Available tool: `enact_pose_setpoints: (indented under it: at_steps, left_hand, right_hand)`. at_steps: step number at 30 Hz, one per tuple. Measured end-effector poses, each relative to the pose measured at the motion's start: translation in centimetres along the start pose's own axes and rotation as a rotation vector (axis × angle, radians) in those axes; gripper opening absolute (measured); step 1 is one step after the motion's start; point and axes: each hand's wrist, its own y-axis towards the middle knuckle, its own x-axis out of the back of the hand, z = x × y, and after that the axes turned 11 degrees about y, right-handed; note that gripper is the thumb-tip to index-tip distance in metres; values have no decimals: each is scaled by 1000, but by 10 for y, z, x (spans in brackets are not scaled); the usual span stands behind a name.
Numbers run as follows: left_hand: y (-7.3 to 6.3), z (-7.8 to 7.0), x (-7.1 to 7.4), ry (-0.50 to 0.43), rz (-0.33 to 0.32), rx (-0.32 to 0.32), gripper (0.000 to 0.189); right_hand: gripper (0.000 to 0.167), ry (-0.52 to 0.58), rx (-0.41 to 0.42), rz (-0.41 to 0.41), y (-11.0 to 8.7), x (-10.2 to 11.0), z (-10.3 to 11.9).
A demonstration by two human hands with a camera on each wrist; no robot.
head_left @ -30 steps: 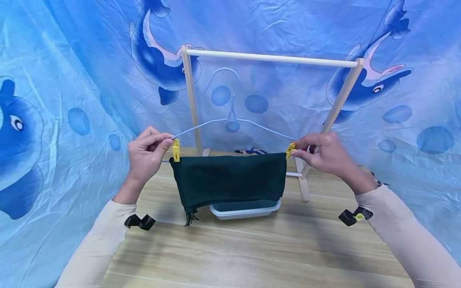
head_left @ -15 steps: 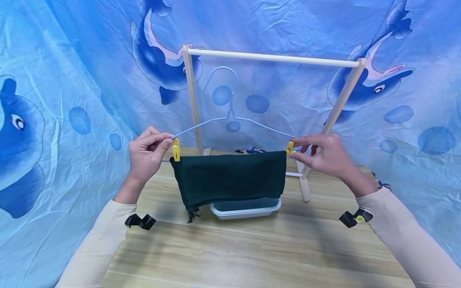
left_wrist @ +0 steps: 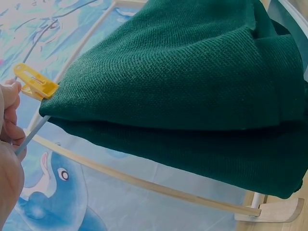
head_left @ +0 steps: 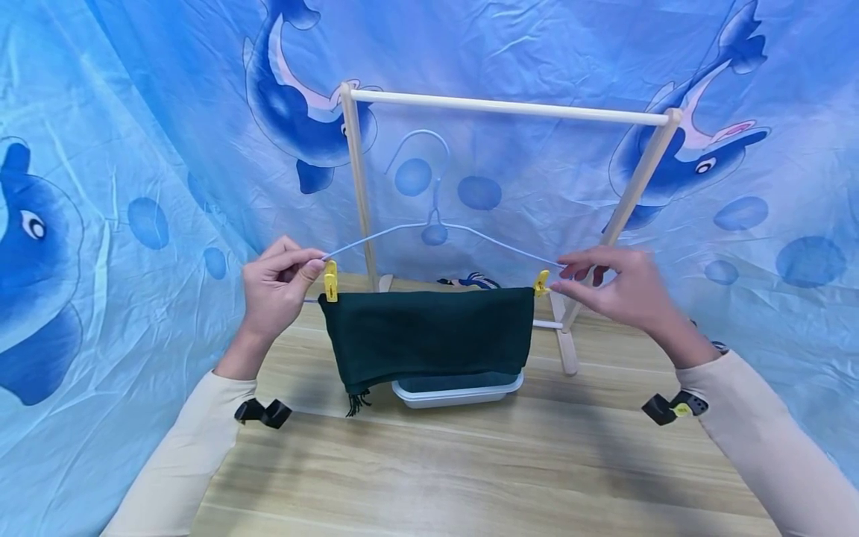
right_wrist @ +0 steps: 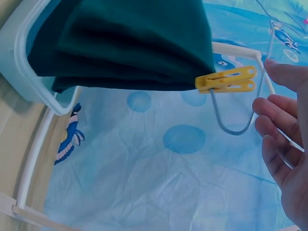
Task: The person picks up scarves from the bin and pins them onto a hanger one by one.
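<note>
A dark green fringed cloth (head_left: 429, 332) hangs folded over the lower bar of a pale blue wire hanger (head_left: 496, 239). Yellow clothespins clip both upper corners, the left clothespin (head_left: 331, 283) and the right clothespin (head_left: 541, 283). My left hand (head_left: 274, 291) pinches the hanger's left end between thumb and forefinger, just outside that clothespin. At the other end, my right hand (head_left: 617, 287) has its thumb and fingers parted beside the hanger. In the right wrist view, the fingertips (right_wrist: 261, 107) lie right at the hanger's wire, and the right clothespin (right_wrist: 226, 80) is out of their grasp.
Behind the hanger stands a wooden rack with a white top rail (head_left: 510, 108). A white basin (head_left: 456, 400) sits on the wood-grain table (head_left: 429, 470), partly hidden under the cloth. A blue dolphin-print curtain (head_left: 537, 45) surrounds the back and sides.
My right hand lets go of the right clothespin and moves a little to the right, its fingers parting. The hanger's hook shifts slightly; my left hand keeps its pinch.
</note>
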Motion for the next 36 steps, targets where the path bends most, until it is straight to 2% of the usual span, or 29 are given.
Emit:
enact_pose_setpoints:
  at_steps: [6, 11, 18, 30, 36]
  left_hand:
    - [0, 0, 0, 9, 3, 2, 12]
    - [-1, 1, -1, 8, 7, 0, 12]
    - [-1, 1, -2, 7, 10, -3, 13]
    - [-2, 2, -5, -1, 28, 3, 14]
    - [-2, 1, -6, -1, 30, 3, 13]
  right_hand:
    - [30, 14, -59, -25, 12, 3, 5]
    - [29, 32, -137, 27, 20, -4, 6]
    - [33, 95, -185, 92, 34, -17, 7]
    - [29, 223, -181, 180, 47, -30, 5]
    - [20, 258, -157, 180, 47, -30, 6]
